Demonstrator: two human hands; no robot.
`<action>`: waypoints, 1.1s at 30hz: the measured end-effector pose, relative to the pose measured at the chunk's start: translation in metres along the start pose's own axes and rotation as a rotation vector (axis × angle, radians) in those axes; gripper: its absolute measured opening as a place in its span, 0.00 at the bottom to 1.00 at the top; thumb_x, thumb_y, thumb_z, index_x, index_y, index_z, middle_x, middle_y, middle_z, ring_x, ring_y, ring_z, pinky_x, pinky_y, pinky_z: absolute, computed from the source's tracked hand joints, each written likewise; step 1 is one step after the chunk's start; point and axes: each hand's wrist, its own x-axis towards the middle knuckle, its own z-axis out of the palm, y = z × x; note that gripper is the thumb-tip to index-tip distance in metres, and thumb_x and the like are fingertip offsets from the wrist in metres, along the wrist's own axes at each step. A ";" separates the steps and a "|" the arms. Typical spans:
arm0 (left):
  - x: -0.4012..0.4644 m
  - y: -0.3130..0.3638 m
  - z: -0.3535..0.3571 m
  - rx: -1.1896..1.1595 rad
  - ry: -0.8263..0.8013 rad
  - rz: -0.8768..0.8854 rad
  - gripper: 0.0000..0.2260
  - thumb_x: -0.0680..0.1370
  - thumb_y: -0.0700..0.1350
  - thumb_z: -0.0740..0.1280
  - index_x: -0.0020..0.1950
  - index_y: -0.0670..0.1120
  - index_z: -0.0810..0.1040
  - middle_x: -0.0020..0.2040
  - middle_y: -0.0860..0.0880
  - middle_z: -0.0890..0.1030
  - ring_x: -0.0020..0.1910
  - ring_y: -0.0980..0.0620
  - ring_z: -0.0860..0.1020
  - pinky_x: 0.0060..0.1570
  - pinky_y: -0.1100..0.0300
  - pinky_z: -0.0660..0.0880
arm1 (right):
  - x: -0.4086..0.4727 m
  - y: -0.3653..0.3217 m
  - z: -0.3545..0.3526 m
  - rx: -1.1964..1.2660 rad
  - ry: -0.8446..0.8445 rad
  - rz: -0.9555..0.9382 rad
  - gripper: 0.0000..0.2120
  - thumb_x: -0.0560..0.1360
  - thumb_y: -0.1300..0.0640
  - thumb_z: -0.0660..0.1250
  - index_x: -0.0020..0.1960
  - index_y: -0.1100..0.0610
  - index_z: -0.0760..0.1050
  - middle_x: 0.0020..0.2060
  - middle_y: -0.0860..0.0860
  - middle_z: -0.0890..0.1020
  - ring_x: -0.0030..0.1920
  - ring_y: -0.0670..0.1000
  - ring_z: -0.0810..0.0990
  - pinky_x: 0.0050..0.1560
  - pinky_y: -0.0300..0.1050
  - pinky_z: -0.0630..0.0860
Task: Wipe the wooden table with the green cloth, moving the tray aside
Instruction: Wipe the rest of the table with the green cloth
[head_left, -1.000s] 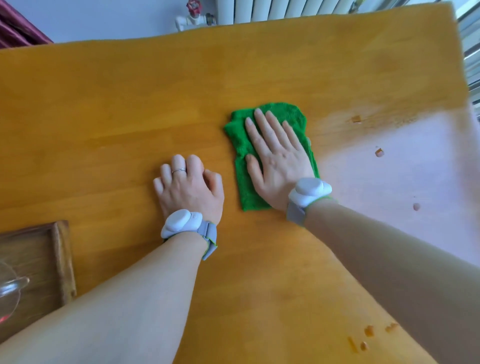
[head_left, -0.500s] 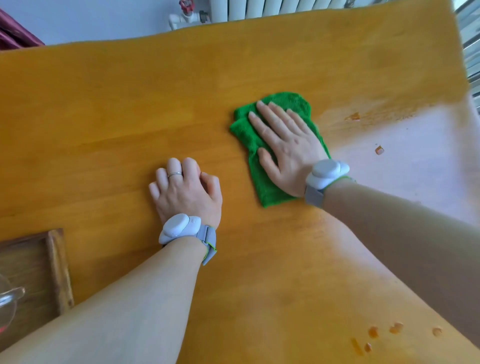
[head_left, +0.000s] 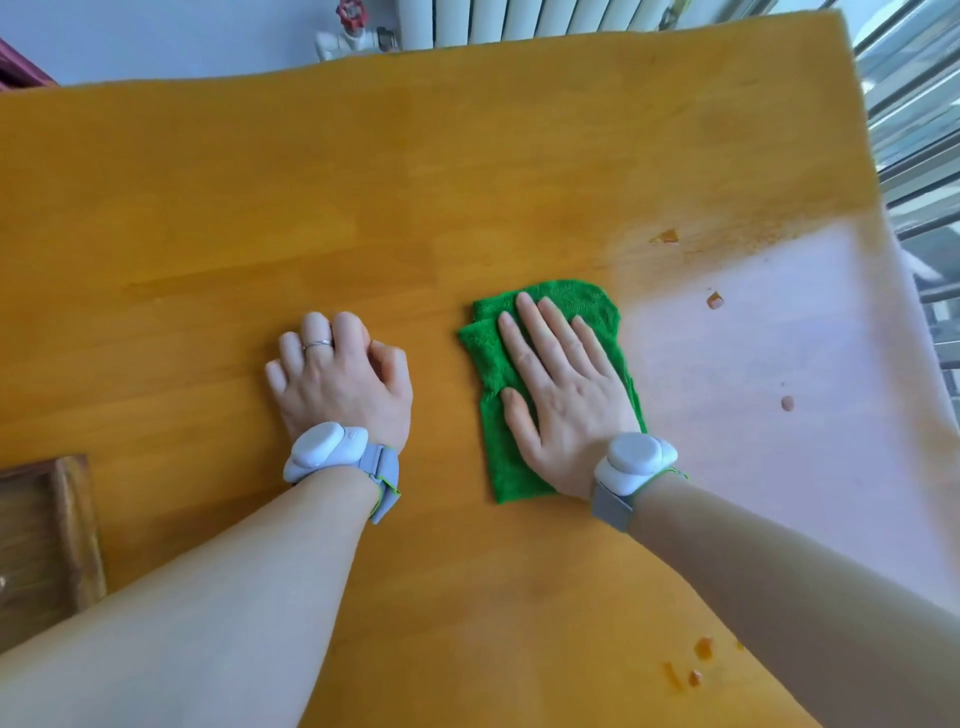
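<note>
The green cloth (head_left: 496, 452) lies flat on the wooden table (head_left: 415, 182), right of centre. My right hand (head_left: 563, 395) presses on it with straight, spread fingers and covers most of it. My left hand (head_left: 340, 382) rests on the bare wood to the left of the cloth, fingers curled under, holding nothing. A corner of the dark wooden tray (head_left: 47, 545) shows at the left edge, near my left forearm.
Small orange crumbs lie on the table: one (head_left: 665, 238) beyond the cloth, some (head_left: 715, 300) to the right in the glare, several (head_left: 696, 662) near the front edge. A radiator (head_left: 519, 21) and a red-handled valve (head_left: 353, 23) stand behind the table. Window rails run along the right.
My right hand has drawn the cloth back toward me and slightly left, away from the far crumbs. My left hand has stayed in place.
</note>
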 end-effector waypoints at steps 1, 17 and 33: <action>-0.001 0.000 0.000 0.003 0.001 -0.005 0.06 0.77 0.47 0.60 0.42 0.47 0.67 0.43 0.45 0.70 0.43 0.41 0.69 0.44 0.47 0.63 | 0.004 0.004 -0.001 0.001 -0.008 -0.028 0.33 0.83 0.45 0.51 0.85 0.53 0.50 0.85 0.52 0.51 0.85 0.53 0.49 0.84 0.56 0.49; 0.001 0.001 -0.001 0.016 -0.016 -0.010 0.06 0.77 0.47 0.59 0.42 0.47 0.67 0.43 0.46 0.70 0.43 0.42 0.68 0.45 0.47 0.64 | 0.100 0.050 -0.016 0.007 0.113 0.090 0.32 0.83 0.45 0.48 0.85 0.53 0.52 0.84 0.52 0.54 0.84 0.54 0.51 0.84 0.54 0.47; 0.000 0.002 -0.002 0.024 -0.025 -0.007 0.06 0.77 0.47 0.59 0.42 0.46 0.67 0.43 0.45 0.69 0.43 0.42 0.68 0.45 0.47 0.63 | 0.044 0.064 -0.015 -0.042 -0.018 -0.138 0.33 0.83 0.44 0.51 0.85 0.52 0.51 0.85 0.52 0.52 0.84 0.53 0.50 0.84 0.53 0.46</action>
